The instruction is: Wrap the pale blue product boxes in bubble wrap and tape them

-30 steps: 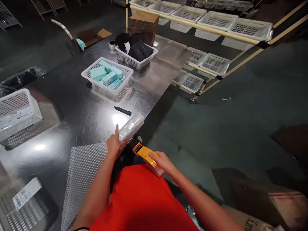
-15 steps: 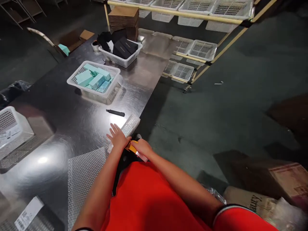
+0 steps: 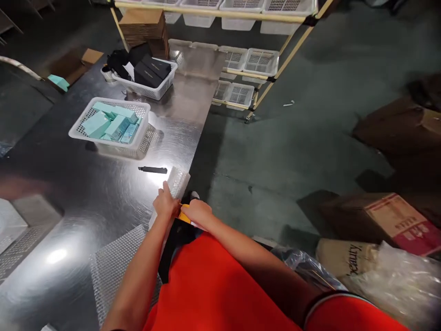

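A long bundle of clear bubble wrap (image 3: pixel 178 181) lies along the table's near right edge. My left hand (image 3: pixel 165 202) presses on its near part with the fingers bent around it; what the wrap encloses cannot be made out. Close beside it, my right hand (image 3: pixel 197 214) grips an orange tool (image 3: pixel 184 216) at the bundle's edge. Most of that tool is covered by the fingers, so its exact kind is hidden. A black utility knife (image 3: pixel 152 170) rests on the metal table just beyond the bundle. Left of my left forearm a flat bubble wrap sheet (image 3: pixel 117 264) is spread out.
On the metal table (image 3: pixel 106 193) stand a white basket (image 3: pixel 74 131) of mint-green boxes and another basket (image 3: pixel 155 92) with black boxes. A cardboard stack (image 3: pixel 143 30) and a rack (image 3: pixel 262 99) of baskets are behind. Cartons (image 3: pixel 389 211) and bags sit on the floor at right.
My left hand's spread fingers have curled in on the bubble wrap bundle. My right hand keeps its grip on the orange tool. The view has swung to the right.
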The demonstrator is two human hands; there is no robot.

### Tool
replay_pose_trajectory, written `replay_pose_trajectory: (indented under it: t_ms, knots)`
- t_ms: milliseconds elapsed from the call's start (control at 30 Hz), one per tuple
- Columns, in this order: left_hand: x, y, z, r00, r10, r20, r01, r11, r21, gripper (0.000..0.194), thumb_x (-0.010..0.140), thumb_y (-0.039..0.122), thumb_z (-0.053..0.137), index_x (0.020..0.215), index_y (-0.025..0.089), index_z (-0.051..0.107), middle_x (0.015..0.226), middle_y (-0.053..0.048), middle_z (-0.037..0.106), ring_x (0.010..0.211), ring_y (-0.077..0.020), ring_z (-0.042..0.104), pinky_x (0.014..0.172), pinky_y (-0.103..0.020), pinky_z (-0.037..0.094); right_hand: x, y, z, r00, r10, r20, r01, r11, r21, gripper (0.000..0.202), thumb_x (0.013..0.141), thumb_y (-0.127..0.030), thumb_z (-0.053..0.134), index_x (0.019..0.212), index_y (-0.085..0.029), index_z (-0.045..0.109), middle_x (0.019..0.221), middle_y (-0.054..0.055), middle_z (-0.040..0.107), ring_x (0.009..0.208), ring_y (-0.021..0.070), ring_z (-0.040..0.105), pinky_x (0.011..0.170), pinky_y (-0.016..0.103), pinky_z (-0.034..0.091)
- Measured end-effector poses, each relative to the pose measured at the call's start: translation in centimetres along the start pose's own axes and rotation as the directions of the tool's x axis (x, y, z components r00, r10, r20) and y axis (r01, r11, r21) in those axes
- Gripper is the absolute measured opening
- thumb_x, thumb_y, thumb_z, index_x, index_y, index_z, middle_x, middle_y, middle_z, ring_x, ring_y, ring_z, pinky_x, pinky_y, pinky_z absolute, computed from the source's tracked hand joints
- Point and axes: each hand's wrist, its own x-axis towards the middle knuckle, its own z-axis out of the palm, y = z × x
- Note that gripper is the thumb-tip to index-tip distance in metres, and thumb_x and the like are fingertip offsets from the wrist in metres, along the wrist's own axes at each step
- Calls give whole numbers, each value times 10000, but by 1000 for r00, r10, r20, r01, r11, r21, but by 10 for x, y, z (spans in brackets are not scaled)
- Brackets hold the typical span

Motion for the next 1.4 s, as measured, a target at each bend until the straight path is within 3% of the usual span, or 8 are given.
replay_pose_trajectory:
  t_ms: [233,433,600,700,833,1000,1300,1400]
  knots:
    - [-24,29,-16,994,95,47,-89,990,-112,808,767,482,604,1441,177,278,1163,-191,615,993,-356,649,787,-417,476,16,25,-23,996,62,-63,-67,995,-75,282,818,-293,572,980,-137,741,1046,155,732,1000,282,682,755,313,502]
    - [-13,-3,-58,999,-40,-19,27,901,-433,843,666,517,722,1363,230,344,1175,-114,664,1020,-286,654,785,-340,482,-7,84,-44,946,160,-283,-190,978,-81,441,935,-404,429,1048,-52,670,1070,249,693,1023,356,662,792,423,502]
    - [-16,-13,-44,977,-200,-77,98,739,-667,895,572,446,810,1336,234,395,1208,-142,645,1066,-342,628,884,-449,463,-23,31,-25,834,-2,-552,31,999,45,414,952,-332,397,1213,-36,521,1049,227,694,990,316,670,878,420,479]
    - [-21,-17,-30,977,-204,-66,69,589,-805,733,633,371,778,1266,212,444,1151,-101,666,991,-247,658,846,-363,504,-15,-12,-7,744,-182,-642,226,974,-14,436,922,-245,455,1286,-5,455,1201,248,632,1139,306,593,1022,429,396]
    - [-28,-36,-34,971,-231,54,96,176,-980,597,594,280,788,1118,192,515,917,-43,693,750,-190,674,682,-308,543,21,-25,-7,667,-301,-682,408,913,-4,492,899,-258,478,1325,-21,414,1167,227,652,1101,310,598,978,435,429]
    - [-38,-61,-56,933,-245,265,147,-412,-899,417,598,214,755,973,166,580,740,-23,691,640,-199,675,659,-349,569,86,-28,-37,705,-288,-648,409,911,40,421,958,-308,307,1292,-66,391,1067,192,685,936,267,664,770,360,497]
    - [-29,-80,-58,782,-552,290,-54,-523,-850,469,555,217,813,954,169,572,720,-8,696,654,-210,691,690,-352,573,225,-53,-137,708,-523,-474,460,851,-253,287,818,-159,474,1077,-74,564,977,241,679,1039,347,614,975,490,349]
    - [-21,-77,-53,720,-629,294,-111,-523,-845,500,560,264,828,978,167,572,769,-25,705,665,-210,686,666,-340,565,239,-78,-137,669,-538,-513,476,840,-261,432,823,-145,432,1235,-34,497,1178,309,602,1219,386,500,1040,573,265]
